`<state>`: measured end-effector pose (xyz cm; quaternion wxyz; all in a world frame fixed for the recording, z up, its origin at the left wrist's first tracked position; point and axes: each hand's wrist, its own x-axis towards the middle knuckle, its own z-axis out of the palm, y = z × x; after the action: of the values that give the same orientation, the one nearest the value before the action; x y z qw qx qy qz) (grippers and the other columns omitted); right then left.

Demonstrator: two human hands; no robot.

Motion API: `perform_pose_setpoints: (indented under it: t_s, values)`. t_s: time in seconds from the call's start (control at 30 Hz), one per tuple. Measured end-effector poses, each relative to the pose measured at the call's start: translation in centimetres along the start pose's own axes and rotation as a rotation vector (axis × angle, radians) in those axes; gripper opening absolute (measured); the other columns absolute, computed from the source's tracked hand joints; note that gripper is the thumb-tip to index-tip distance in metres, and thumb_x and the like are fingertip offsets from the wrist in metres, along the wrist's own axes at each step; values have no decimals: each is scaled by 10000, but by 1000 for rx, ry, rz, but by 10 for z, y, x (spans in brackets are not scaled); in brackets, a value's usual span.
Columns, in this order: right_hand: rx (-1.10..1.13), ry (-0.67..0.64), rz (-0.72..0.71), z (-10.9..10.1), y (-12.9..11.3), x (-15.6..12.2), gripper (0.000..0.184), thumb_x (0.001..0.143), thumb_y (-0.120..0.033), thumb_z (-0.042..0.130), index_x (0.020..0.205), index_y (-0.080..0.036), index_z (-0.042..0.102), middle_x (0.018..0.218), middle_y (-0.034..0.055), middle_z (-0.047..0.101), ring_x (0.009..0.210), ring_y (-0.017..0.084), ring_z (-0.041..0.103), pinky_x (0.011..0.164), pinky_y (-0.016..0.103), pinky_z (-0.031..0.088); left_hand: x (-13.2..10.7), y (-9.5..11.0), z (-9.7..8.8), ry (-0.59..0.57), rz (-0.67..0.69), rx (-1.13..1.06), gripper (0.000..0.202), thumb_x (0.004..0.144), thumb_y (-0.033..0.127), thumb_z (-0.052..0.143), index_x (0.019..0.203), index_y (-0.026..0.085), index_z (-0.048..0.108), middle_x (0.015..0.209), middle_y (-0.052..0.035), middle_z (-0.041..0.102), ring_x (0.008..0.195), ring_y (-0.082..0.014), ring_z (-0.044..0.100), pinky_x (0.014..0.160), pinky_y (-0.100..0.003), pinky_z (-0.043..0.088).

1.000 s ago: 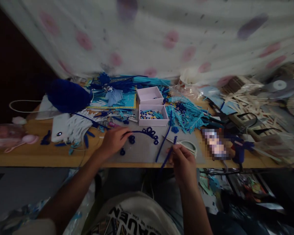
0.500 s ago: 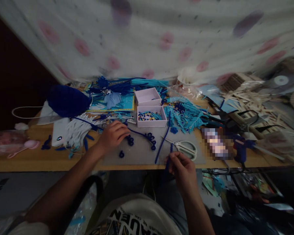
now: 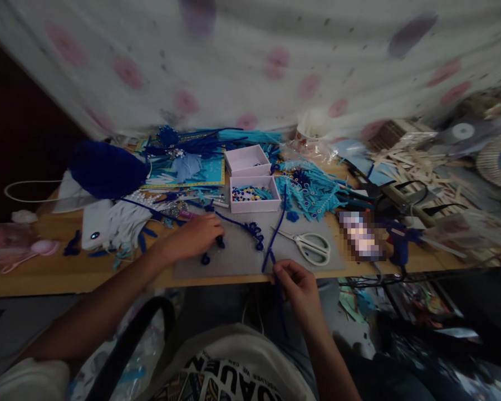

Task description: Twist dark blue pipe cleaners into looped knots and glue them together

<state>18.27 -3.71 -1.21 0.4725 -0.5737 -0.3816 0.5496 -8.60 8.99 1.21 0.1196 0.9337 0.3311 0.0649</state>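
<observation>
My left hand (image 3: 196, 234) rests on the grey mat (image 3: 242, 256), fingers curled over small dark blue coiled pieces (image 3: 219, 241). A dark blue wire with loops at its end (image 3: 253, 229) runs right from it. My right hand (image 3: 298, 287) sits at the table's front edge, pinched on a dark blue pipe cleaner (image 3: 279, 301) that hangs down toward my lap. Another long blue pipe cleaner (image 3: 275, 231) lies on the mat just above that hand. White-handled scissors (image 3: 311, 245) lie on the mat to the right.
Two white boxes (image 3: 254, 195) with beads stand behind the mat. Turquoise trims (image 3: 313, 192), a dark blue pompom (image 3: 104, 170), a white phone (image 3: 94, 225) and a blue glue gun (image 3: 396, 245) crowd the wooden table (image 3: 45, 273). Wooden sticks (image 3: 417, 167) pile up at right. A spotted cloth (image 3: 250, 61) hangs behind.
My right hand has drawn back toward me and down past the table edge with the pipe cleaner. My left hand slid slightly right along the mat, laying the looped wire down.
</observation>
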Motion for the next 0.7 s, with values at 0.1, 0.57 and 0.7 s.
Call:
perform_pose_setpoints:
  t_s: [0.1, 0.57, 0.7]
  values:
    - [-5, -28, -6, 2, -4, -3, 387, 791, -531, 755, 743, -160, 656, 573, -21, 593, 431, 60, 382, 418, 201, 259, 1, 8, -8, 29, -83, -163, 104, 827, 94, 654, 845, 165, 727, 938, -103, 706, 949, -264, 625, 851, -387, 483]
    - [127, -63, -94, 55, -15, 16, 330, 802, -500, 731, 756, -190, 627, 626, -21, 648, 389, 81, 492, 390, 200, 329, -2, 88, 24, 662, -833, -1757, 458, 543, 329, 947, 892, 141, 717, 723, -13, 730, 607, -135, 665, 562, -251, 585]
    - [-147, 11, -153, 69, -5, 39, 230, 822, -408, 679, 743, -198, 629, 592, 0, 663, 424, 139, 564, 433, 241, 398, -14, 83, 26, 732, -852, -1702, 461, 563, 371, 926, 918, 152, 729, 695, 4, 700, 606, -149, 667, 525, -256, 577]
